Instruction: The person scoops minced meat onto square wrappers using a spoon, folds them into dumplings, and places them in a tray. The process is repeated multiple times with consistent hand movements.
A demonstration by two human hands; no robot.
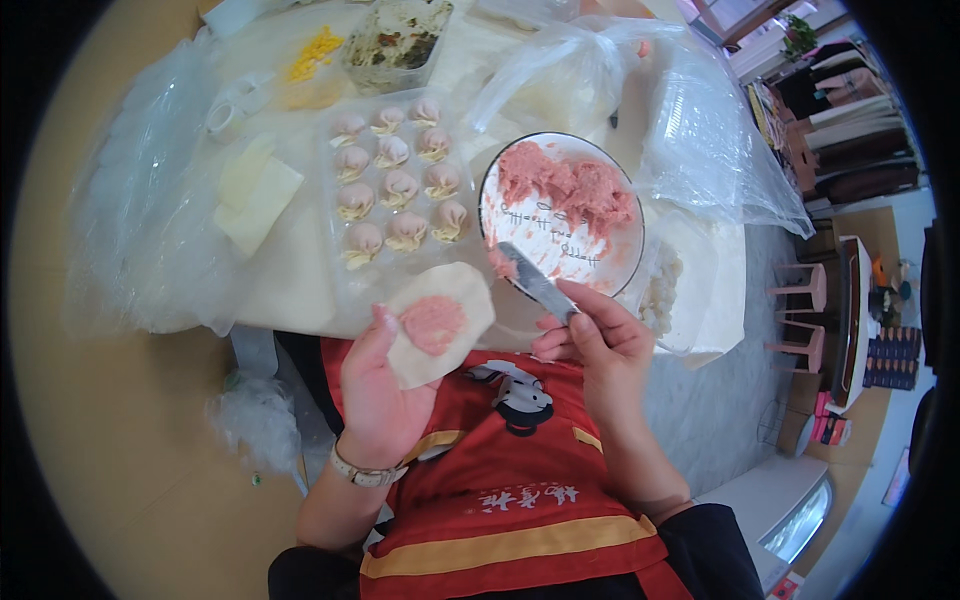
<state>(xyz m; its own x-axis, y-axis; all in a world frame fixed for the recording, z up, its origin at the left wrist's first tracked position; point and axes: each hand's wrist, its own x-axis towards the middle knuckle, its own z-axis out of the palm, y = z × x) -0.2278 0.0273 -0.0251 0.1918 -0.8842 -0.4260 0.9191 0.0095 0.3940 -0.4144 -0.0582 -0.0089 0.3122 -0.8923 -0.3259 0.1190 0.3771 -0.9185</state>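
On my left hand [386,390] lies a round dough wrapper [480,300], held at its edge by the thumb, with pink minced meat [435,324] spread over its middle. My right hand [604,330] grips a flat metal spreader [536,281]; its tip is over the near left rim of a white plate [551,247] with a dark edge. A mound of pink minced meat [566,184] sits on the plate's far side, with smears below. Left of the plate, a clear plastic tray [330,289] holds rows of shaped wontons [400,187].
Square yellowish wrappers [259,195] lie on plastic film at left. Behind the tray are yellow bits [315,52] and a tub of dark filling [397,45]. Plastic bags [562,75] and stacked clear trays [697,142] stand at right; a container of peeled shrimp [664,289] is near the right edge.
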